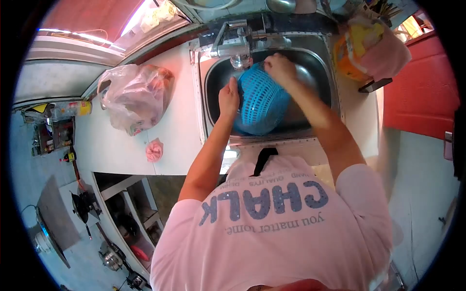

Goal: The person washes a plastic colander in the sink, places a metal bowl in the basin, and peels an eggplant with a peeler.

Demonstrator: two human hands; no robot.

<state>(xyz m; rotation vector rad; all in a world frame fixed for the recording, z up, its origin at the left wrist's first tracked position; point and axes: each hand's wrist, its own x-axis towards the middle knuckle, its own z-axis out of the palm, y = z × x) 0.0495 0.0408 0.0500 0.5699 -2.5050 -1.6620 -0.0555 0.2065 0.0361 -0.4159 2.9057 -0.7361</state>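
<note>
A blue plastic basket (262,99) with slotted walls lies tilted inside the stainless steel sink (315,82). My left hand (229,99) grips its left side, thumb up along the edge and the other fingers mostly hidden. At the basket's far right rim, my right hand (280,68) is closed with bent fingers against the plastic; its fingertips are partly out of sight. Just left of that hand, the faucet (240,60) hangs over the basket's far edge. Whether water is running I cannot tell.
On the white counter (179,116) left of the sink stands a filled plastic bag (138,97), with a small crumpled pink item (154,151) nearer me. Right of the sink sits a yellow-orange container (352,53) draped with a pink cloth (386,53). Open shelves (136,203) lie below left.
</note>
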